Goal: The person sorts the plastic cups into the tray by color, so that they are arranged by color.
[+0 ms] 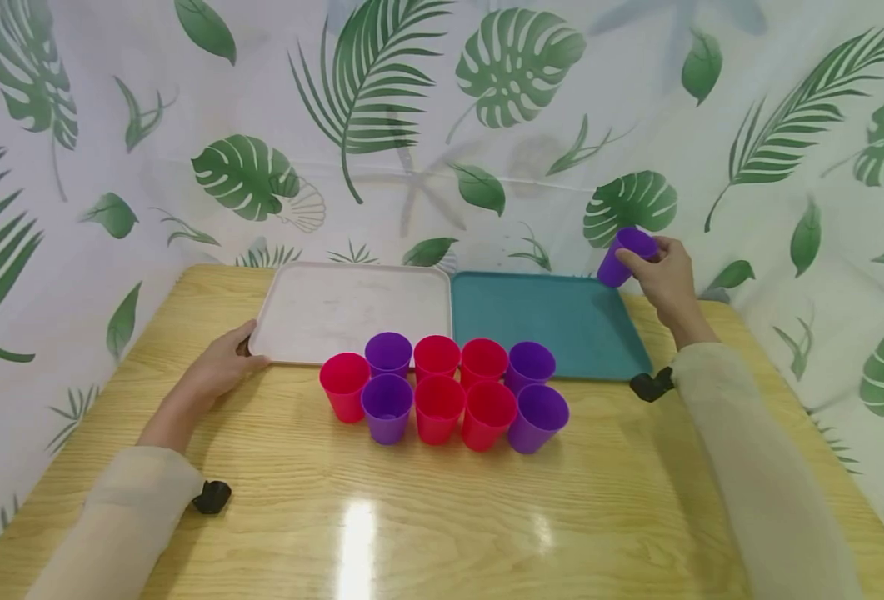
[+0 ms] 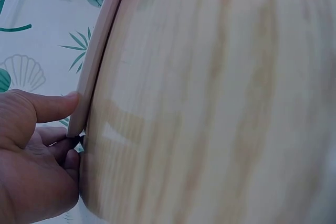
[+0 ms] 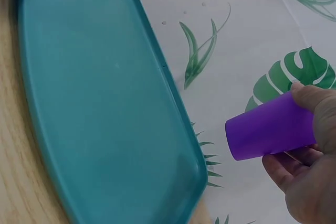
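This looks like a screened-off indoor spot around one bench; whether it belongs to a home, a studio or a lab cannot be told. A pale cloth, printed with green leaves, shells and starfish, rises behind the bench and along both sides, closing it in. Creases across it suggest a hung sheet rather than a painted wall. The bench top shows yellowish wood grain and a gloss with bright reflections. Plain cups and flat trays give it a canteen-like look.
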Tool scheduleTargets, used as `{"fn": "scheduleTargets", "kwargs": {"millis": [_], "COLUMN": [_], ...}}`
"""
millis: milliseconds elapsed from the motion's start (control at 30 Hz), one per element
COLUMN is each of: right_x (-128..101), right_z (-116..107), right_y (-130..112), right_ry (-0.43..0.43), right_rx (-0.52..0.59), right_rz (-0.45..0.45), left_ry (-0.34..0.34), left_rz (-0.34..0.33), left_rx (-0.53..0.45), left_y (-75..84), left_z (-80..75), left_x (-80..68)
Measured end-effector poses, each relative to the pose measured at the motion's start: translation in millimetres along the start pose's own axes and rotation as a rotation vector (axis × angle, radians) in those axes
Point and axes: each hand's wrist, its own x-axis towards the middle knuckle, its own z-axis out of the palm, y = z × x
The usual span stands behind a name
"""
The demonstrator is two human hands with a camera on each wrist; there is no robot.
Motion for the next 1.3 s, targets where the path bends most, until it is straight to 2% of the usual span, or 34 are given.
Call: {"fn": "scheduleTargets", "kwargs": {"millis": [567,867,1033,1300], "right_x": [3.4,2.6,2.2,-1.9], "right_z": [12.3,18.5,17.4,13.7], "right_y": [22.0,36.3,43.3,40.9], "right_ry": [-0.016,-0.050,-0.051,-0.094], "right_rx": [-0.096,-0.178,-0.156,-0.116], "right_rz": [0.049,0.085,0.077,0.059], "left_ry": [-0.008,-0.004,-0.004,-0.015], "left_rz": [-0.002,-0.031,-0.032,-0.022], "left_rx": [-0.017,-0.003,0.004,-0.004], "left_y": [1.9,2.3,1.5,-0.2], "left_z": [-0.4,1.1,0.9,-1.1], "left_x": [-0.4,-1.2,0.6,1.5]}}
